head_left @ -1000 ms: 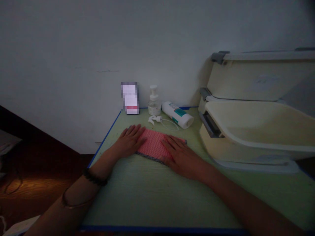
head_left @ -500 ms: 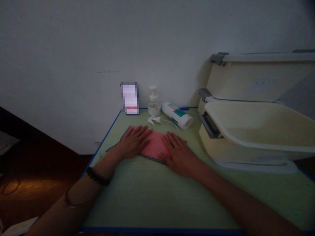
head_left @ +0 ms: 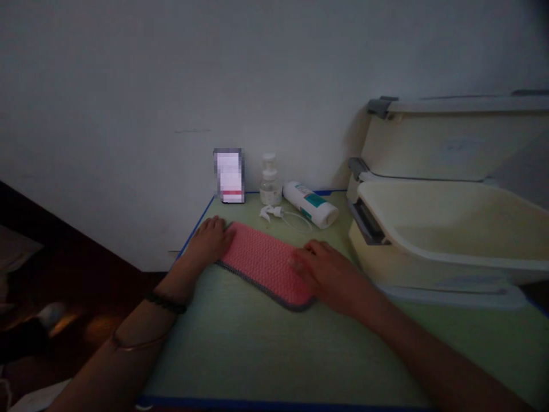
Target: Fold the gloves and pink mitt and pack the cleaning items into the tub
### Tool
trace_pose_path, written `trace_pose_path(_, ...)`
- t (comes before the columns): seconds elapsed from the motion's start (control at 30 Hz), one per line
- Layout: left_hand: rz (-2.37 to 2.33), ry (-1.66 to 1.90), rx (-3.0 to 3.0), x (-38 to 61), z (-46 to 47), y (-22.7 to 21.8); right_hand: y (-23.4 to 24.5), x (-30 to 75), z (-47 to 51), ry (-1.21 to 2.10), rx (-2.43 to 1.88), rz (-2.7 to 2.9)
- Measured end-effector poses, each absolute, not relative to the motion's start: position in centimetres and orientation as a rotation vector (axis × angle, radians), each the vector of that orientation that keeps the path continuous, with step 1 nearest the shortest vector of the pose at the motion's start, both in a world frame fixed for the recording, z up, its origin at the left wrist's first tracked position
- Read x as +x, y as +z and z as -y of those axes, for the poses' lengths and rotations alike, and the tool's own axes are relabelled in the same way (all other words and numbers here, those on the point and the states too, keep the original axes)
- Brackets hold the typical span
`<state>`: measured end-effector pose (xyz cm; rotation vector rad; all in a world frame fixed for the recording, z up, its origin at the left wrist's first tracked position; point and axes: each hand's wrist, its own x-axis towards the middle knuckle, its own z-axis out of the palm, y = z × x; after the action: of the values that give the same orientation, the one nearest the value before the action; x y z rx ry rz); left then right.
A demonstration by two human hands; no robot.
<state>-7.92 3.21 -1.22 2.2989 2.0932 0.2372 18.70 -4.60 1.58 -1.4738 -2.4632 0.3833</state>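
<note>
A pink textured cloth (head_left: pixel 261 257) with a dark checked edge lies across the green table, apparently folded into a long strip. At its left end is my left hand (head_left: pixel 210 241), fingers curled over the far side and thumb on the cloth. My right hand (head_left: pixel 328 272) is closed round the right end, with the thumb on top and the fingers bent; its fingertips are partly hidden. Just beyond the cloth lie a white spray trigger head (head_left: pixel 272 213) with its thin tube and a white bottle (head_left: pixel 311 204) with a green label.
A clear pump bottle (head_left: pixel 270 191) and a propped phone (head_left: pixel 231 177), its screen blurred, stand by the wall. To the right sits a cream storage box (head_left: pixel 450 269) with its lid raised. Blue trim (head_left: pixel 274 402) edges the green table (head_left: pixel 274 355).
My hands have moved apart, the left one leftward and the right one slightly right. They lay flat on the cloth before; now they are at its ends, and more of its pink surface shows.
</note>
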Motion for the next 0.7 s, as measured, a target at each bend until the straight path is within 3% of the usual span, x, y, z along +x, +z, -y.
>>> trace_pose_path(0.2,-1.951,0.453,2.286,-7.6,-3.7,-1.0,2.1,18.3,4.8,0.961,-1.301,2.385)
trace_pose_path(0.43,-1.804,0.625,2.287,-6.6,-3.1,-0.8,0.2,17.3,4.2,0.644,-1.306,2.284)
trace_pose_path(0.7,-1.743,0.951,2.147,-6.0,-3.0,-0.3,0.8,17.4,4.3,0.747,-0.932,2.542)
